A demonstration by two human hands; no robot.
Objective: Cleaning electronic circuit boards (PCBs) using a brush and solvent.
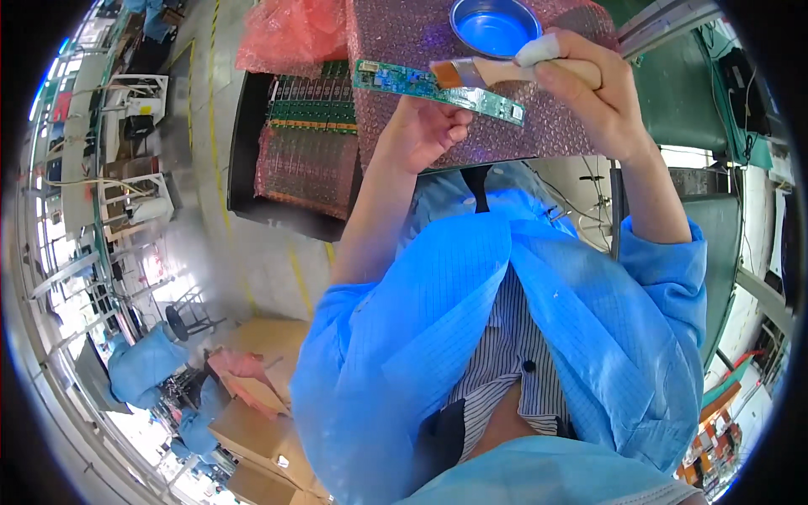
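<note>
My left hand (425,135) is closed on a long, narrow green circuit board (497,107), holding it up above the bubble wrap. In my right hand (602,97) is a brush with a pale wooden handle (505,71). Its brown bristles (450,74) lie over the middle of the board; whether they touch it I cannot tell. A white covering wraps one fingertip of the right hand. Just beyond the brush stands a round metal bowl (539,29) that looks blue inside.
Pink bubble wrap (555,139) covers the work surface, and a crumpled pink bag (290,38) lies at its far left. Left of it, a black tray (244,181) holds several green circuit boards (316,109). Cardboard boxes (261,429) stand at the lower left. Green mats (690,101) lie to the right.
</note>
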